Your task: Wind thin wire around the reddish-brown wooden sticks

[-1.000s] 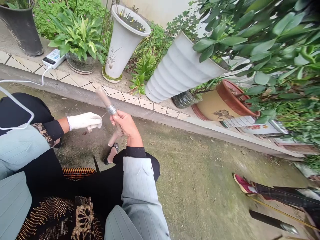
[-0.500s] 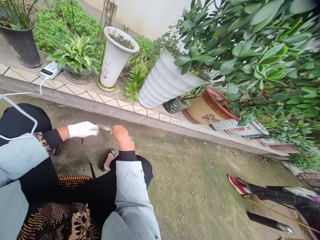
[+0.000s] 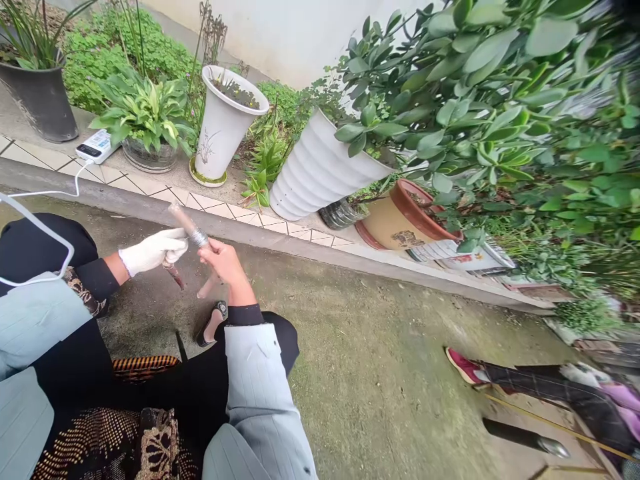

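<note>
- left glove is showing plain white
- rod is showing pale brown; its wrap is looking silver
- piece under the glove is reading dark reddish brown
- sleeve is showing pale blue-grey, fine stripes
- slim pot is showing white, dark plant motif
- rimmed pot is pairing tan with red-brown rim, dark motif
- tiles are showing cream, dark crossing lines
- sneaker is showing dark red

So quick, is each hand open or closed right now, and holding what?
Left hand: closed; can't tell on what.
Right hand: closed, holding a stick with silvery wrapping.
</note>
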Available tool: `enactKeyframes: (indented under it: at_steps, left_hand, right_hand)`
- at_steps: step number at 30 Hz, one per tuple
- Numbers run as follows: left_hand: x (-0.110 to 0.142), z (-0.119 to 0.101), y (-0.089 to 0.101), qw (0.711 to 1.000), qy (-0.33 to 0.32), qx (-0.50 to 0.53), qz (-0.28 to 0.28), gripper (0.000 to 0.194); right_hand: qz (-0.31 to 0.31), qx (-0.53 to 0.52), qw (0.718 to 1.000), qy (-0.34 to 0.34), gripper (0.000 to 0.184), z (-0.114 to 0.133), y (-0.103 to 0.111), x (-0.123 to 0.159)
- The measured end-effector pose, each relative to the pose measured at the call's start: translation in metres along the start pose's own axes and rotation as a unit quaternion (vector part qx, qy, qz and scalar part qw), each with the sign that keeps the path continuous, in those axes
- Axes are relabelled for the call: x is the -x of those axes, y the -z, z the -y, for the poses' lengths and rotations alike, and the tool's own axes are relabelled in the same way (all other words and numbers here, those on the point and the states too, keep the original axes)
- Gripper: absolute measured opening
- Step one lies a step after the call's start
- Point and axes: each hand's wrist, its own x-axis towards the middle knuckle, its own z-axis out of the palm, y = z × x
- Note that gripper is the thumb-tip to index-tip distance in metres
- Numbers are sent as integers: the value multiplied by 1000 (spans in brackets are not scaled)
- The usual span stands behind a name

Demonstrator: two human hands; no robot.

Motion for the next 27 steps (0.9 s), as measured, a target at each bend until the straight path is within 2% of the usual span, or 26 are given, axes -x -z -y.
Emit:
enactKeyframes:
  at_steps: [2, 5, 7, 8, 10, 13, 15, 16, 18, 20, 23, 25, 27]
  left_hand:
    - [-2, 3, -4, 999, -14, 7, -39, 30]
    - [-4, 7, -12, 994, -4, 5, -109, 39]
    - [-3, 7, -16, 986, 14, 10, -165, 42]
    - [-1, 6, -18, 981, 20, 17, -192, 42]
    - [1, 2, -18, 971, 38, 38, -232, 41]
    - [4, -10, -11, 970, 56, 87, -220, 37]
    - [5, -19, -5, 973, 42, 120, -192, 36]
    - [6, -23, -2, 974, 28, 134, -180, 37]
    - [8, -29, 4, 974, 3, 162, -161, 40]
    - [11, -33, 8, 971, -11, 197, -134, 42]
    - [17, -38, 7, 960, -20, 257, -110, 42]
    - [22, -41, 5, 949, -27, 293, -115, 41]
    - [28, -43, 4, 937, -37, 323, -125, 40]
  right_hand:
    - [-62, 101, 993, -22, 36, 3, -17, -4]
    - [-114, 267, 956, -37, 44, 11, -42, -2]
    - [-115, 330, 937, -29, 49, 17, -52, 2]
    - [-106, 336, 936, -17, 51, 19, -54, 3]
    - [-66, 296, 952, 28, 51, 19, -52, 4]
    - [-15, 160, 985, 57, 47, 9, -35, 0]
    - [-14, 100, 995, -1, 49, -4, -24, -4]
    - [-5, 95, 995, -29, 52, -11, -20, -6]
    - [52, 127, 989, -45, 67, -24, -22, -8]
    - [131, 180, 975, -23, 82, -35, -35, -7]
    - [161, 210, 964, -30, 90, -47, -67, -2]
    - [132, 193, 972, -25, 75, -54, -89, -1]
    - [95, 160, 982, -11, 49, -62, -106, -1]
